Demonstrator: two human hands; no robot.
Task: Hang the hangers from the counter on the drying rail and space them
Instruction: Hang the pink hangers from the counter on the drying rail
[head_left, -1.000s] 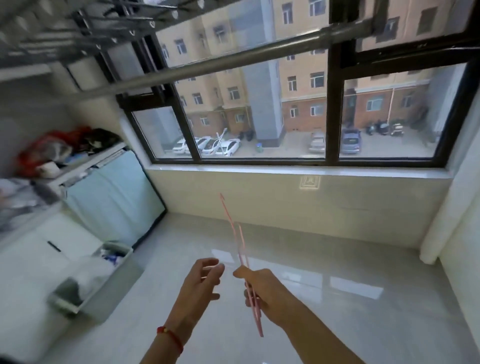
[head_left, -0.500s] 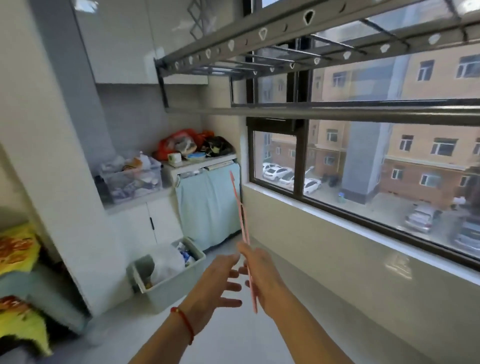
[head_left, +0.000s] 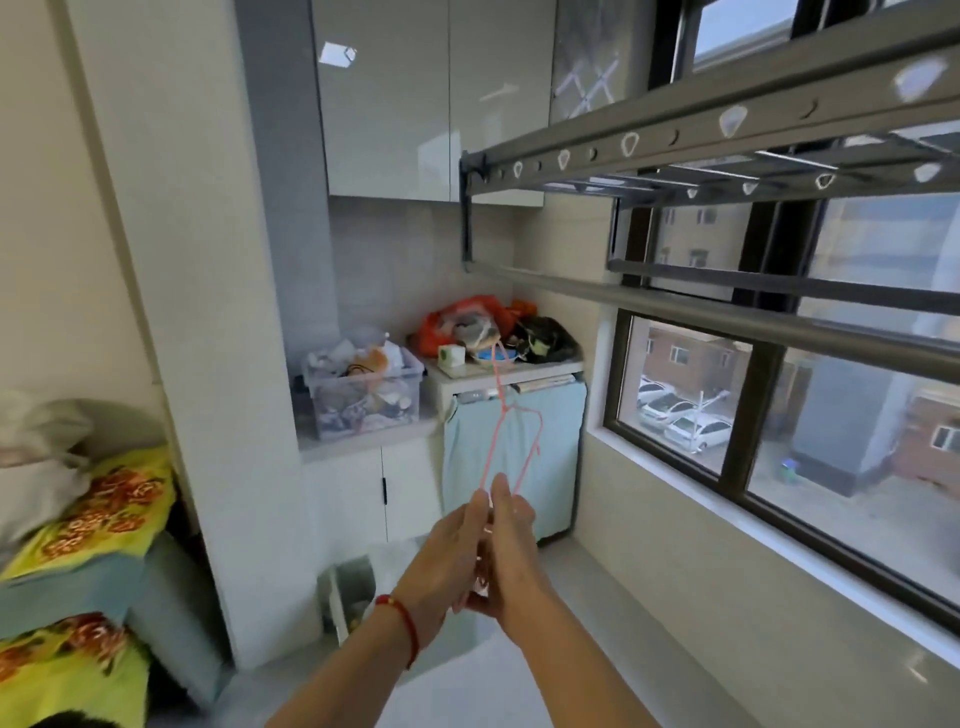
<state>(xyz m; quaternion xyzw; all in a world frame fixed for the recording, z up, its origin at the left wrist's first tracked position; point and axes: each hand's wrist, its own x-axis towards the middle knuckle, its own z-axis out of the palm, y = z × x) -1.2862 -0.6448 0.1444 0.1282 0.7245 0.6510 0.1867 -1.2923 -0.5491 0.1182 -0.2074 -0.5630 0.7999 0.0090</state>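
At mid frame the hanger (head_left: 511, 447) is thin pink wire with a smooth coating. The drying rail (head_left: 727, 317) at right looks like matt grey metal. The upper cabinets (head_left: 415, 98) are glossy, mirror-like panels. A clear plastic box (head_left: 363, 400) sits on the smooth pale counter (head_left: 332, 441); light blue cloth (head_left: 556, 467) hangs beside it.

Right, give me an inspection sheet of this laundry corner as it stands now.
Surface: counter beside the covered unit, carrying a clear storage bin.
Job's things: pink hangers held low, hook end up; drying rail overhead, nothing seen hanging on it.
Clutter: red bag and black bag on the covered unit; open bin on the floor.
Grippers: left hand and right hand pressed together around the hangers.
Cables: nothing seen.
Surroundings: window over parked cars, wall cabinets, patterned bedding.
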